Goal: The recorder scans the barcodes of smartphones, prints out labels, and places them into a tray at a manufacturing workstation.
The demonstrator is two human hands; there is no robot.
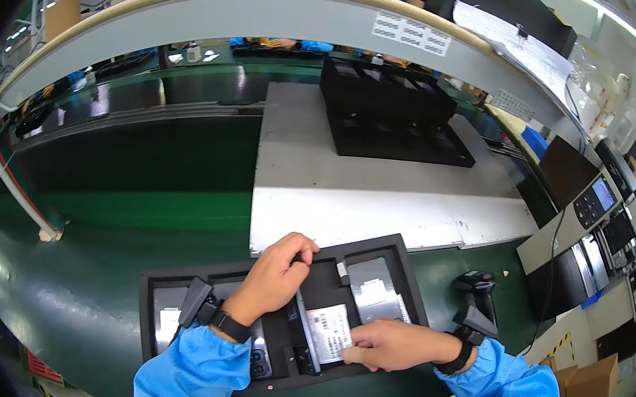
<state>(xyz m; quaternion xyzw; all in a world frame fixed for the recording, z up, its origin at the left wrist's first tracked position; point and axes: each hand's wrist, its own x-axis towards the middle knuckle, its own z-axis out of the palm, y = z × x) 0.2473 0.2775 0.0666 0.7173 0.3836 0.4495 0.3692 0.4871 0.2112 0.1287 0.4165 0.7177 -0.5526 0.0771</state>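
In front of me lies a black foam tray [415,297] with several compartments. A dark, thin slab like a phone [302,332] stands on edge in its middle. My left hand [276,276] is closed around the far end of this slab, its grip partly hidden. Beside the slab is a white printed label sheet [330,333], and my right hand [391,344] pinches its near right corner between thumb and finger. Another phone [259,360] with camera lenses lies under my left forearm. A silver-grey device [374,286] fills the right compartment.
A white board [294,193] extends beyond the tray and carries stacked black trays [405,139]. To the right stand a black handheld scanner [479,290] and a machine with a small screen [597,200]. A shelf [198,13] crosses overhead; people work farther back.
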